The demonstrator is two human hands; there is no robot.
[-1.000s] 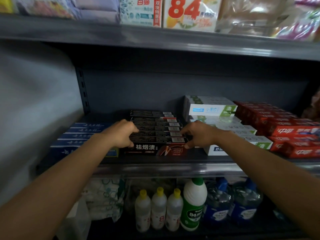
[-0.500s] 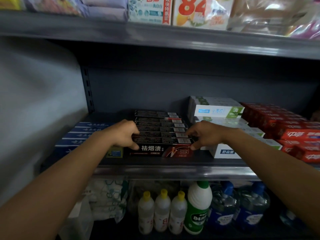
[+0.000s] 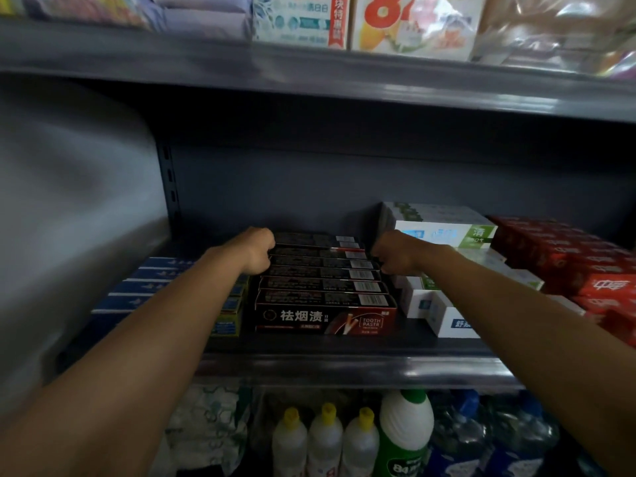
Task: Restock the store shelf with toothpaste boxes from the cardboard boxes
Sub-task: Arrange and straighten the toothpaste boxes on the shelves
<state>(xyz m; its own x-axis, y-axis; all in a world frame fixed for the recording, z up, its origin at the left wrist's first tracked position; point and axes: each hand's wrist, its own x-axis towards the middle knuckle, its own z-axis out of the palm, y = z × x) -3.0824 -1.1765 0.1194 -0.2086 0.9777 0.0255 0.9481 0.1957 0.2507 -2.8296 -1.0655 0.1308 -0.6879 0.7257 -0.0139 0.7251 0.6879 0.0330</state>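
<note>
Between the left hand [image 3: 256, 251] and right hand [image 3: 395, 253], the black toothpaste boxes [image 3: 323, 297] are showing glossy printed card. Below both hands, the shelf [image 3: 344, 368] edge is gleaming as smooth painted metal, and the bottles [image 3: 325, 438] underneath are looking like shiny plastic.

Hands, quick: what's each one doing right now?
Left hand: fingers curled at the left ends of the rear black toothpaste boxes; grip cannot be told.
Right hand: curled at their right ends; cannot be told.

Two bare forearms, no sleeves, watch or rings in sight; left hand [image 3: 256, 251], right hand [image 3: 395, 253].
</note>
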